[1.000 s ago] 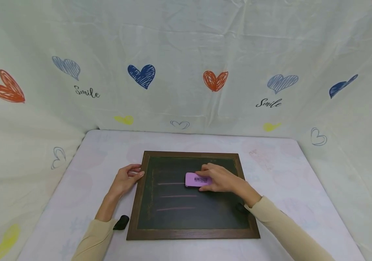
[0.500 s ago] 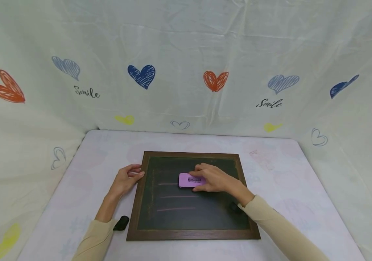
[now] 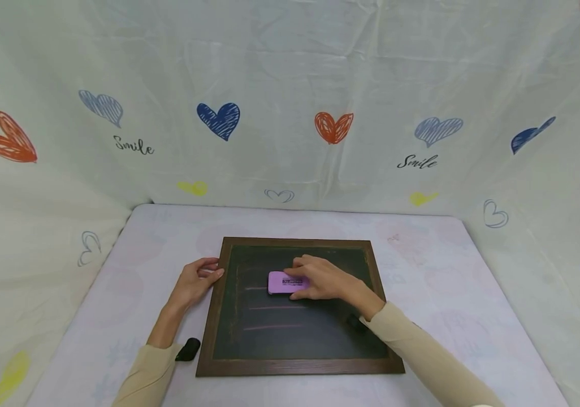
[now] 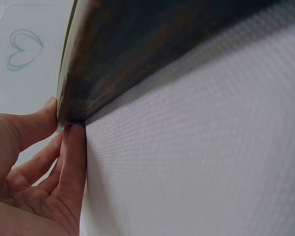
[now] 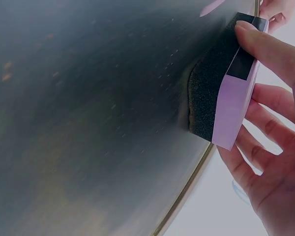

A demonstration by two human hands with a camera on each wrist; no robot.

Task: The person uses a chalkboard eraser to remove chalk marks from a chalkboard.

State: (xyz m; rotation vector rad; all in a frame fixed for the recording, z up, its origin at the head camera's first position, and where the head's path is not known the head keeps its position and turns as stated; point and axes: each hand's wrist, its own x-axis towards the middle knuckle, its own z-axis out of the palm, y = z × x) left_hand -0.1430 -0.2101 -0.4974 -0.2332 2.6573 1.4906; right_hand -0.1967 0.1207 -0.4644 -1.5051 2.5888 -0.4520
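Observation:
A small chalkboard (image 3: 341, 342) in a brown wooden frame lies flat on the table. My right hand (image 3: 323, 280) grips a purple eraser (image 3: 276, 282), whose black felt (image 5: 204, 93) lies against the board in the right wrist view. Thumb on one side and fingers on the other hold it. Pink chalk lines (image 3: 276, 308) run across the board's left half; the eraser covers part of the uppermost clear one. At the frame's left edge, my left hand (image 3: 191, 285) pinches the wood, thumb on the rim and fingers low against its side in the left wrist view.
A pale table (image 3: 432, 282) surrounds the board on all sides. Behind it hangs a white sheet (image 3: 280, 73) printed with hearts and "Smile". A black wrist device (image 3: 188, 349) sits by the left sleeve, and a dark one (image 3: 356, 323) shows under the right wrist.
My right hand has slid the eraser leftward across the board along the upper chalk line, covering more of it. My left hand stays at the frame's left edge.

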